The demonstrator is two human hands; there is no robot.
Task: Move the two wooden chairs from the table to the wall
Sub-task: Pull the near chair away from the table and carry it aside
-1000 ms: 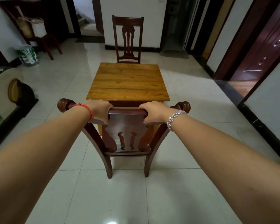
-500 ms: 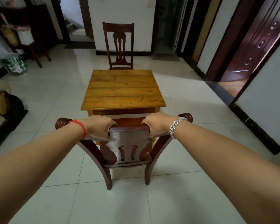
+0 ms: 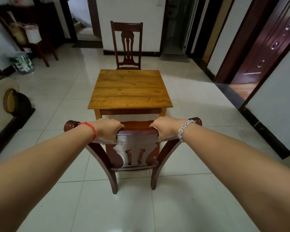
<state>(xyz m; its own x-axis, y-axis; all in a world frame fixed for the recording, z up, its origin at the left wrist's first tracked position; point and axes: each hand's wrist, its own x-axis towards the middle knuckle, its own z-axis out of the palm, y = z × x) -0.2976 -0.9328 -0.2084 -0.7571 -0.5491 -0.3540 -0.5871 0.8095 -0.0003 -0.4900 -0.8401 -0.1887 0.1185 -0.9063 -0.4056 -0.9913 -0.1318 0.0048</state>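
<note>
A dark red wooden chair [image 3: 136,153] stands in front of me, its back toward me, a little clear of the near edge of the yellow wooden table [image 3: 131,88]. My left hand [image 3: 109,129] and my right hand [image 3: 166,127] both grip the chair's top rail, one on each side of the middle. A second matching chair [image 3: 126,46] stands at the table's far side, facing me, with a white wall right behind it. The near chair's seat is mostly hidden behind its backrest.
White tiled floor [image 3: 199,118] lies all around. At the left are a sofa end [image 3: 3,101], a green and white bin [image 3: 21,62] and a dark stool with bags [image 3: 32,37]. Doorways open at the back, and a dark red door [image 3: 264,47] stands at the right.
The near chair has come back toward me, away from the table, with both hands still gripping its top rail. A gap now shows between chair and table.
</note>
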